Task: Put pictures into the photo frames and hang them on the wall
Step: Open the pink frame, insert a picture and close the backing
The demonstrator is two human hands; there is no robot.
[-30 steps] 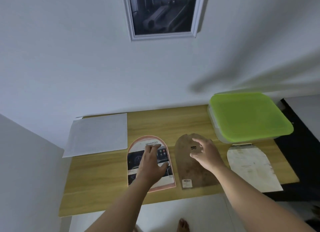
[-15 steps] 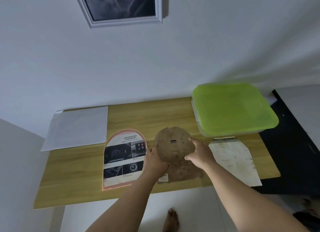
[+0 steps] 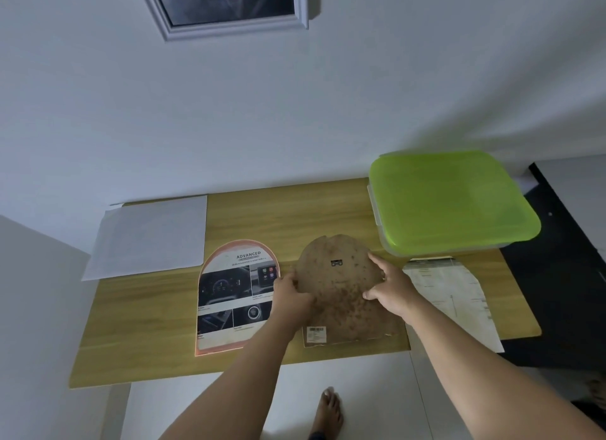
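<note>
A brown arched backing board point(image 3: 341, 285) with a small black hanger and a barcode sticker lies on the wooden table point(image 3: 282, 210). My left hand point(image 3: 292, 295) grips its left edge and my right hand point(image 3: 392, 290) grips its right edge. Left of it lies an arched frame point(image 3: 234, 295) with an orange rim, holding a printed car picture headed "ADVANCED". An arched printed sheet point(image 3: 452, 295) lies at the right, overhanging the table's front edge. A white rectangular frame point(image 3: 229, 9) with a dark picture hangs on the wall above.
A clear box with a green lid point(image 3: 449, 200) stands at the table's back right. A white sheet of paper point(image 3: 147, 236) lies at the back left. A dark surface point(image 3: 557, 275) adjoins the table on the right. A bare foot point(image 3: 328, 413) shows below.
My left hand left the arched picture frame and took hold of the backing board's left edge. My right hand shifted to its right edge. The camera view swung to the right.
</note>
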